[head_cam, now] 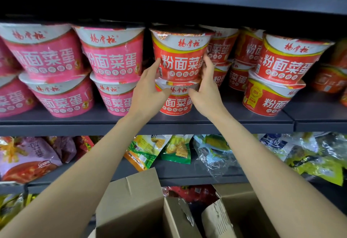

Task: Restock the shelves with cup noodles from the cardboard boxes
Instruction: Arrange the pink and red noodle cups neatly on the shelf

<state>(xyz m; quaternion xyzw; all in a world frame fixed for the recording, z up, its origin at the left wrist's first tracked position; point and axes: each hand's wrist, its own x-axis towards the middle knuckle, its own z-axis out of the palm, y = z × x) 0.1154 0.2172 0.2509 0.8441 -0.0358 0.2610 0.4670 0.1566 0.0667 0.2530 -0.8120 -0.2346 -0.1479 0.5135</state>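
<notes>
The left hand [150, 85] and right hand [205, 87] hold the red cup [179, 55] between them, the left fingers pressed against its left wall, the right fingers curled round its right wall, both thumbs under its base. The red cup sits upright on the lid of a lower red cup [175, 100], which stands on the middle shelf [146, 125]. Both forearms reach up from the bottom edge of the view.

Left of this stack, pink cups [112, 53] stand two high in several columns on the same shelf. Right of the stack, further red cups [287, 59] stand two high, with more behind them in shadow; the stack just behind the right hand touches the held cup or stands just beside it, which cannot be told.

The shelf below carries snack bags [176, 149] in pink, green, yellow and clear film. Below the forearms, two open cardboard boxes [135, 205] stand side by side with their flaps raised; their contents are not visible
</notes>
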